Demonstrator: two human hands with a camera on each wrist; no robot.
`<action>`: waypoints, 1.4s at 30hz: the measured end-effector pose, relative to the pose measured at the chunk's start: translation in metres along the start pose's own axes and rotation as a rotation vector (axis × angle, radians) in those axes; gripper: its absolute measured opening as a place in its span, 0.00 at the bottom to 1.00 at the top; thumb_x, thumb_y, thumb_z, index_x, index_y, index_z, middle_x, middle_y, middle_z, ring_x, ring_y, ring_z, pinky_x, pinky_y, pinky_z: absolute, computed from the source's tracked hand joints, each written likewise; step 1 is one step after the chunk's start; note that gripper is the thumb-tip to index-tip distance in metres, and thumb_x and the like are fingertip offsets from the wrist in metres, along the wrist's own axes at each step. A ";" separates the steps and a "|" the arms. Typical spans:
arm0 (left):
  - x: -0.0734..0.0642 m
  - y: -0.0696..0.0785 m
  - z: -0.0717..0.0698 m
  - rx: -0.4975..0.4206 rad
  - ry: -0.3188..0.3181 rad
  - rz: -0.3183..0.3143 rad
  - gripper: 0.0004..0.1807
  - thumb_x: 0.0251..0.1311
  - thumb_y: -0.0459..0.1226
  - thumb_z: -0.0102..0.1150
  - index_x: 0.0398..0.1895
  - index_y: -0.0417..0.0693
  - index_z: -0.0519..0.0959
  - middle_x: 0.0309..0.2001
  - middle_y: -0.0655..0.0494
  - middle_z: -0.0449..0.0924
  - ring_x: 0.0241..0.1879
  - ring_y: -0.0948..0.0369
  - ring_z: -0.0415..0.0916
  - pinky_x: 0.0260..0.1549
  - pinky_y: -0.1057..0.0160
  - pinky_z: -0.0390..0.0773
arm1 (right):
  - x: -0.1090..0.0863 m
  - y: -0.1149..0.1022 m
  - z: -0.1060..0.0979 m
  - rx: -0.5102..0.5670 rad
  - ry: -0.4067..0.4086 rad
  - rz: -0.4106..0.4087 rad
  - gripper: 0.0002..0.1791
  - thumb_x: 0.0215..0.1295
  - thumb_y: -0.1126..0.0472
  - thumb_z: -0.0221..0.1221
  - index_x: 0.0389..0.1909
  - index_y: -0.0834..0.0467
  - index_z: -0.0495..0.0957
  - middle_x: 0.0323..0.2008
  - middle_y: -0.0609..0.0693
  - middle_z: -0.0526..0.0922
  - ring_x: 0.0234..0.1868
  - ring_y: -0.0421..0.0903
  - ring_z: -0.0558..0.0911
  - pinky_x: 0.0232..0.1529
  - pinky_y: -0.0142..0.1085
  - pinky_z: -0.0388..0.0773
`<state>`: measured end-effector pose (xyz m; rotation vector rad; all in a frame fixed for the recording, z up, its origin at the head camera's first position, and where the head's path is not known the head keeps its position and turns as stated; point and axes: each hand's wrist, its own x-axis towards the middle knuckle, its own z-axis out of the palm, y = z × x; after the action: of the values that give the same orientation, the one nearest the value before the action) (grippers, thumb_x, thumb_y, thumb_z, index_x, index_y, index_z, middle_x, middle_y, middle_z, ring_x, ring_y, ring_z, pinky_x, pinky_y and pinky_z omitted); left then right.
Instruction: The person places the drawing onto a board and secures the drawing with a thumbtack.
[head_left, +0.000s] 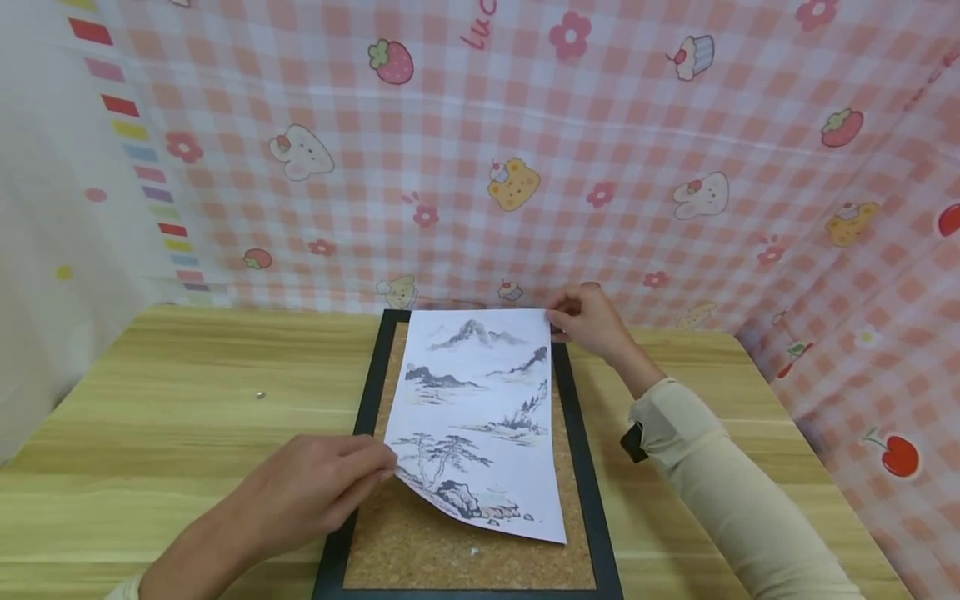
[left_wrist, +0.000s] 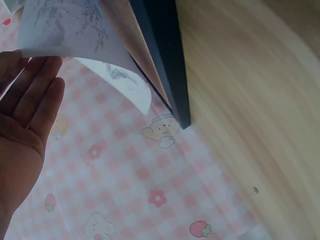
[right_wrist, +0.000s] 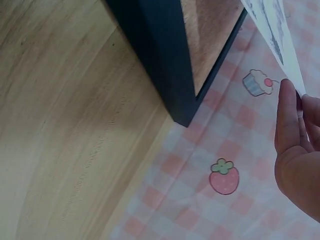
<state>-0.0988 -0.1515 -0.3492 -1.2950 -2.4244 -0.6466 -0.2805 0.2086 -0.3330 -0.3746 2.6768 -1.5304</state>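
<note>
A white paper sheet (head_left: 480, 400) printed with an ink landscape of mountains and pines is held over a cork board (head_left: 420, 554) with a black frame (head_left: 371, 367). My left hand (head_left: 300, 492) pinches the sheet's lower left corner, and its lower edge curves up off the cork. In the left wrist view the thumb and fingers (left_wrist: 40, 95) grip the sheet's edge. At the upper right corner my right hand (head_left: 592, 325) pinches the sheet between thumb and fingers, which the right wrist view also shows, with the paper (right_wrist: 282, 40) raised above the frame.
The board lies on a light wooden table (head_left: 225, 358). Left of it on the tabletop is a small metal thumbtack (head_left: 260, 395). A tiny pale object (head_left: 473, 551) sits on the lower cork. Pink checked cloth (head_left: 450, 167) hangs behind the table and along its right side.
</note>
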 end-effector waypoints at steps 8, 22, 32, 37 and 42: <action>-0.005 0.002 0.000 -0.019 -0.061 -0.055 0.08 0.62 0.31 0.68 0.41 0.53 0.83 0.35 0.68 0.81 0.26 0.77 0.66 0.26 0.76 0.72 | 0.007 0.013 0.002 -0.015 0.010 0.066 0.09 0.73 0.70 0.57 0.48 0.73 0.77 0.39 0.63 0.78 0.40 0.55 0.81 0.43 0.44 0.85; -0.015 0.000 0.010 0.010 -0.074 0.008 0.04 0.66 0.33 0.65 0.39 0.52 0.83 0.34 0.68 0.80 0.28 0.75 0.69 0.28 0.75 0.74 | 0.018 0.024 0.017 -0.031 -0.002 0.079 0.06 0.72 0.71 0.57 0.44 0.72 0.79 0.34 0.60 0.79 0.37 0.58 0.83 0.42 0.51 0.85; -0.022 0.000 0.015 0.008 -0.116 0.004 0.03 0.67 0.34 0.64 0.39 0.52 0.83 0.35 0.66 0.81 0.30 0.75 0.73 0.29 0.74 0.75 | 0.021 0.029 0.027 -0.184 0.000 0.067 0.04 0.72 0.72 0.58 0.40 0.70 0.80 0.35 0.61 0.80 0.37 0.57 0.84 0.38 0.46 0.86; -0.024 0.000 0.016 -0.003 -0.168 -0.029 0.03 0.67 0.34 0.64 0.39 0.53 0.82 0.34 0.68 0.79 0.29 0.75 0.70 0.28 0.74 0.74 | 0.023 0.031 0.029 -0.213 -0.009 0.075 0.05 0.72 0.71 0.57 0.41 0.70 0.80 0.37 0.62 0.81 0.38 0.56 0.84 0.38 0.43 0.86; -0.025 0.000 0.015 -0.037 -0.243 -0.082 0.02 0.69 0.35 0.63 0.39 0.54 0.82 0.33 0.69 0.78 0.27 0.75 0.66 0.28 0.74 0.72 | 0.026 0.034 0.032 -0.264 -0.017 0.106 0.05 0.72 0.70 0.58 0.41 0.69 0.81 0.38 0.61 0.82 0.36 0.53 0.84 0.36 0.40 0.86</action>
<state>-0.0857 -0.1611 -0.3735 -1.3647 -2.6842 -0.5882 -0.3069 0.1926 -0.3760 -0.2472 2.8392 -1.1442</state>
